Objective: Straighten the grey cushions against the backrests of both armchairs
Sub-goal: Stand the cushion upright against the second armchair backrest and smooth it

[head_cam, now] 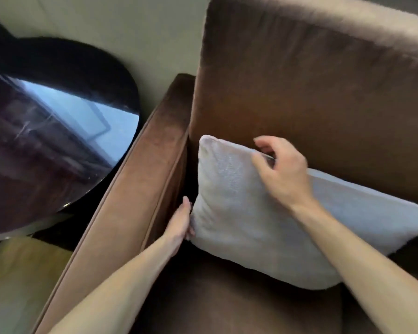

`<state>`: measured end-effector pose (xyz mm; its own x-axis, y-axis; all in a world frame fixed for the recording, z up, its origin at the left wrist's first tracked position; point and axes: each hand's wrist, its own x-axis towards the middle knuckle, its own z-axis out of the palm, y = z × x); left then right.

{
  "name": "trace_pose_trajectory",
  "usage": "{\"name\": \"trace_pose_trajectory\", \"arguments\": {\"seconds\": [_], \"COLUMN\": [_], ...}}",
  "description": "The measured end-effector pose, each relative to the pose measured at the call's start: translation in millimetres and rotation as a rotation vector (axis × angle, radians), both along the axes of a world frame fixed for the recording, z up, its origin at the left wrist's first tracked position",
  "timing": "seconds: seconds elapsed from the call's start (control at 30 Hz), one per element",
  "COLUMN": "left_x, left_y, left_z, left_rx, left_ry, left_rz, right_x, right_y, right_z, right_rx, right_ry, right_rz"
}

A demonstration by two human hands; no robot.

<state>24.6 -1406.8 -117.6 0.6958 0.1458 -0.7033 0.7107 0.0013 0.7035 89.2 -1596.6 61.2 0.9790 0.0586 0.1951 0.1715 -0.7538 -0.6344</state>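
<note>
A pale grey cushion (246, 213) leans against the backrest (311, 80) of a brown velvet armchair, tilted with its left top corner higher than its right. My left hand (179, 225) lies flat against the cushion's left edge, between it and the armrest (140, 189). My right hand (280, 169) curls over the cushion's top edge near the backrest, fingers hooked on the seam. Only one armchair is in view.
A round glossy black side table (58, 131) stands close to the left of the armrest. A light wall runs behind the chair. Yellowish floor (17, 273) shows at the lower left. The brown seat (215, 304) lies below the cushion.
</note>
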Motion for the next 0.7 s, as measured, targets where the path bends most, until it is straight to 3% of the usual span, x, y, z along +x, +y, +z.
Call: {"name": "trace_pose_trajectory", "arguments": {"seconds": [0.07,0.2,0.4,0.5,0.6,0.7], "left_x": [-6.0,-16.0,-30.1,-31.7,-22.9,-16.3], "left_y": [1.7,4.0,6.0,7.5,11.4,12.9], "left_z": [-25.9,-70.1,-104.2,-105.7,-88.3,-79.6], "left_rx": [-0.051,-0.048,-0.184,-0.137,-0.044,-0.106], "left_ry": [0.06,0.088,0.068,0.064,0.108,0.064], "left_rz": [0.045,0.122,0.177,0.151,0.119,0.175], "right_x": [16.1,32.7,38.3,36.6,33.1,33.1], "right_y": [47.3,89.1,81.6,76.4,71.9,69.6], "right_z": [-9.7,-19.7,-4.2,4.2,4.4,3.6], "right_rx": [-0.03,-0.287,-0.062,0.019,-0.003,-0.054], "right_ry": [0.04,0.087,0.006,0.015,0.08,0.093], "right_rz": [0.106,0.152,0.09,0.046,0.072,0.086]}}
